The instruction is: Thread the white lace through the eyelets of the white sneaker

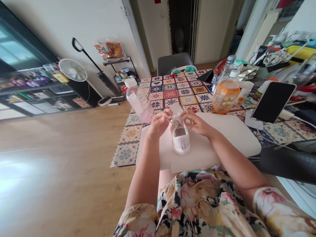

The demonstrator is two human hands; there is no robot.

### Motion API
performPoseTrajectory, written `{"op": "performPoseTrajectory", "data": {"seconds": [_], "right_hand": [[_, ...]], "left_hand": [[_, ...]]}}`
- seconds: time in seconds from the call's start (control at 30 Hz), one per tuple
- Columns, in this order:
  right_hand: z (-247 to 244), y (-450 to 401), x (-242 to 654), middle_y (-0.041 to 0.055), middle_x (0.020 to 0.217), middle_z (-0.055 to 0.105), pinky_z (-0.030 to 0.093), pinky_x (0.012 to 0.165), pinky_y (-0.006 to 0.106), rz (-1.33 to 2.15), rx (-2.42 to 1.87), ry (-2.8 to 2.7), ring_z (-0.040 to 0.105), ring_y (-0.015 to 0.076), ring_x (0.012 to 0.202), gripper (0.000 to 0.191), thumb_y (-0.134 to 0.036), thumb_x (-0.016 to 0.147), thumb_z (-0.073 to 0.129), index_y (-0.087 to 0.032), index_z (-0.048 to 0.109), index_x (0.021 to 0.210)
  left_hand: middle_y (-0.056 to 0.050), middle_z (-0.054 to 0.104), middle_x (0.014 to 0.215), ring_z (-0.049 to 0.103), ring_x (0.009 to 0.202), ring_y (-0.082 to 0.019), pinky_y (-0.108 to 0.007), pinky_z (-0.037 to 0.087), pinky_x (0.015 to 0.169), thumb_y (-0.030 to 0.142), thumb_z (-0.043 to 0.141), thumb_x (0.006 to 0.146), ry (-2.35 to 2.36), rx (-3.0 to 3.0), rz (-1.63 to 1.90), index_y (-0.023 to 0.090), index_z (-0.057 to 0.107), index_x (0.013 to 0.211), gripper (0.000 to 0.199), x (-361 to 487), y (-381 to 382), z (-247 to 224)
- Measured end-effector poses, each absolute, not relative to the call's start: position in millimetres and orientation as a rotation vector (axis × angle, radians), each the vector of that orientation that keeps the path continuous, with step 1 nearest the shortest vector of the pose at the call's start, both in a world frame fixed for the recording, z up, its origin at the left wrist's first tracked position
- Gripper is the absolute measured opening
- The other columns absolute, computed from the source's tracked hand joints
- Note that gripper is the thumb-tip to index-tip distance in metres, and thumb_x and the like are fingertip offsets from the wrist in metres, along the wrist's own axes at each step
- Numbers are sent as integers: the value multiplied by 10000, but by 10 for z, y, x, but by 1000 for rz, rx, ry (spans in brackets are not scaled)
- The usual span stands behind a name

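A small white shoe (pixel 181 144) rests on a pale sheet (pixel 222 131) at the table's near edge, its heel toward me and its toe pointing away. White laces (pixel 177 117) cross over its top between my hands. My left hand (pixel 159 124) is at the shoe's left side, fingers pinched on a lace. On the right side, my right hand (pixel 195 122) has its fingers curled around another part of the lace. How the laces loop or cross is too small to tell.
A clear bottle (pixel 139 101) stands left of my hands on the patterned tablecloth (pixel 125 153). Toward the right are an orange bottle (pixel 225 95), a propped phone (pixel 273 102) with cables, and piled items. Red scissors (pixel 174 76) lie near the far edge, beside a chair (pixel 174 61).
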State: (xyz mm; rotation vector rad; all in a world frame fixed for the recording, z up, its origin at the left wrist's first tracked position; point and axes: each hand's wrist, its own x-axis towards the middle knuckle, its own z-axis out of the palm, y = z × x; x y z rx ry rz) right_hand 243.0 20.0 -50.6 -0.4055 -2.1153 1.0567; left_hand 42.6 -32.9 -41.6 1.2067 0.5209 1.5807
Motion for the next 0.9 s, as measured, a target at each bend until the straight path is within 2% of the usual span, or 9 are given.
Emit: {"op": "performPoseTrajectory", "data": {"seconds": [0.13,0.27,0.43,0.6,0.7,0.77,0.83,0.9], "right_hand": [[-502,184,2438,67,1158,543,298,1110,438,1145,-467,-1999,473,243,1220,209,-438,854,651,-232,681,838],[-468,168,2448,54,1208,584,346,1084,430,1366,-450,-1805,466,247,1279,216,-454,772,734,-240,711,792],[-435,217,2511,43,1150,663,384,1057,421,1440,-396,-1573,546,232,1206,291,-528,746,742,-241,709,713],[-359,277,2643,25,1174,659,476,964,402,1532,-312,-1394,593,226,1137,322,-551,687,781,-246,680,695],[-300,297,2727,-14,1098,668,523,895,367,1579,-200,-1241,624,184,1056,306,-507,700,792,-251,631,650],[-265,312,2785,-39,969,667,548,847,337,1595,-118,-1124,643,147,948,274,-473,706,802,-268,624,666],[-236,339,2847,-59,786,620,566,753,288,1578,-54,-1021,623,108,757,235,-446,707,810,-295,630,705],[-219,377,2902,-72,638,526,536,580,231,1546,-33,-973,512,85,552,186,-419,731,794,-320,639,756]], "left_hand": [[-15,477,759,489,735,-155,-321,468,702,639,817,524,496,1044,1819,186,486,526,561,394,-360,-383],[-10,505,776,510,739,-152,-325,473,704,679,767,581,445,1045,1954,226,544,585,505,362,-380,-387],[-10,498,741,504,723,-160,-345,476,698,770,657,631,472,1082,1962,260,580,619,516,346,-375,-426],[-2,450,700,472,657,-135,-323,467,652,745,724,569,475,1074,2022,248,585,585,517,335,-373,-423],[4,419,699,462,657,-128,-307,456,652,700,752,583,399,1077,2031,249,586,587,480,334,-375,-412],[7,408,694,456,662,-127,-302,455,656,678,760,596,368,1063,2041,253,588,594,458,337,-383,-403],[10,397,677,445,653,-124,-291,460,646,666,768,597,372,1017,2071,250,583,595,456,339,-396,-393],[20,375,647,418,613,-106,-259,460,609,623,807,574,364,955,2105,243,578,593,444,335,-410,-385]]}}
